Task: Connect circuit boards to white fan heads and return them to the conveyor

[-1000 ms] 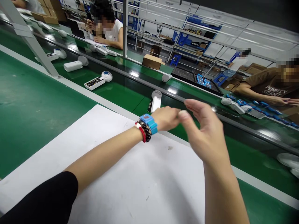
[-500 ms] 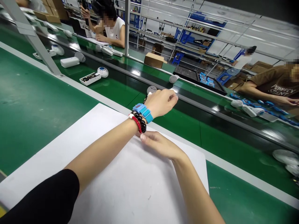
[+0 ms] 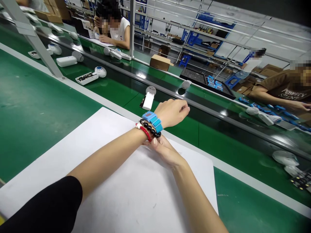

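My left hand [image 3: 172,113] is held out over the green belt with its fingers curled in; nothing shows in them. Around its wrist are a blue strap [image 3: 153,120], a black bead bracelet [image 3: 150,128] and a red cord bracelet [image 3: 145,132]. Under that wrist, my right hand [image 3: 164,150] has its thumb against the red cord, its fingers bent and partly hidden; what they pinch is not visible. A white device with a round grey head [image 3: 148,99] lies on the belt just beyond my left hand. Below my arms is a white board [image 3: 116,200].
More white devices lie on the belt, one with an open circuit side [image 3: 86,78]. A metal post [image 3: 41,45] slants at the left. Across the line are a cardboard box [image 3: 159,62], a black tray [image 3: 194,77] of blue parts and seated people.
Both my hands have shifted slightly right, still together at the left wrist. Devices on the near belt have slid left, uncovering the one beyond my left hand; those on the far strip have slid right.
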Demonstrator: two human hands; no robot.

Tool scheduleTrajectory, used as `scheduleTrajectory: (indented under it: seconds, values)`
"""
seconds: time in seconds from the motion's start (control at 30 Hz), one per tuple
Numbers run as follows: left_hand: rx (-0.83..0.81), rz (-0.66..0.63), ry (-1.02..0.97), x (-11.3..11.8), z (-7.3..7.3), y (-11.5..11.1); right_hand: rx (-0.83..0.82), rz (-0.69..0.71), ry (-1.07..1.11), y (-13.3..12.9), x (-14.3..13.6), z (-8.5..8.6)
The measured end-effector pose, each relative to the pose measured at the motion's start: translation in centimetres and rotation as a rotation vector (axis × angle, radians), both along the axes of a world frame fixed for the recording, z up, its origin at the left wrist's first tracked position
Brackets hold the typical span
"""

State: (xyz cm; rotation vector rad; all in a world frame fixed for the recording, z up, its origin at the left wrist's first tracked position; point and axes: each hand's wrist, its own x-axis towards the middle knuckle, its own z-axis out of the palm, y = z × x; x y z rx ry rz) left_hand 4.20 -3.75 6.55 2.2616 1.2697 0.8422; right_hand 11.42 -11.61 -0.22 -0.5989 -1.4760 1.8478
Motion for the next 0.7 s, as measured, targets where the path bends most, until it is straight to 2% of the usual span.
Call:
scheduleTrajectory:
  seconds: [0.17, 0.37, 0.7]
  values:
    - [0.003, -0.035, 0.042, 0.5, 0.1, -0.5, -0.060, -0.045, 0.125, -0.3, -0.7, -0.4]
    - [0.020, -0.063, 0.049, 0.6, 0.1, -0.7, -0.104, -0.122, 0.155, -0.6, -1.5, -0.3]
    - [0.012, -0.089, 0.059, 0.9, 0.1, -1.2, -0.122, -0.075, 0.146, -0.6, -1.5, -0.5]
